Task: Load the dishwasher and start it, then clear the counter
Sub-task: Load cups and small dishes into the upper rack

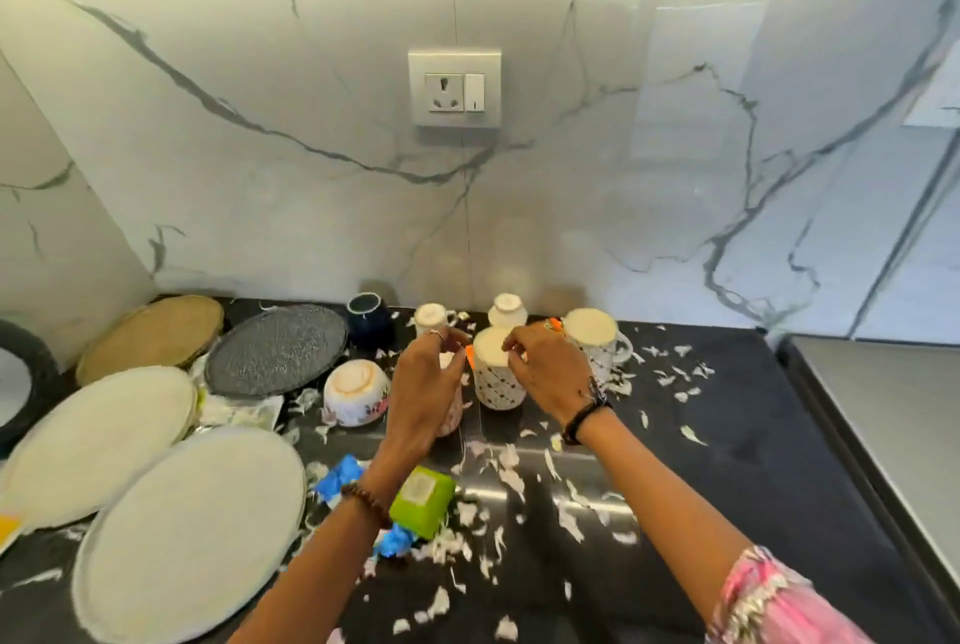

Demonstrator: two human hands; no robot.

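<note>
Upturned dishes stand on a black counter [737, 435]. My left hand [423, 389] grips an upside-down cup with a pink pattern [453, 417], which it mostly hides. Just right of it stands an upside-down white mug with dark dots [496, 383]; my right hand [545, 373] pinches the edge of its base with the fingertips. Behind them are two small white cups [434, 317] [507, 311], a dark blue cup [370, 320] and a second dotted mug [597, 337] with a handle. A floral bowl [356, 394] sits upturned to the left.
Several plates lie overlapping at the left: two large white ones [171, 539] [104, 441], a grey speckled one [275, 350] and a tan one [150, 337]. A green box [422, 500], blue wrapper [340, 476] and many white scraps [509, 477] litter the counter. A wall socket [454, 87] is above.
</note>
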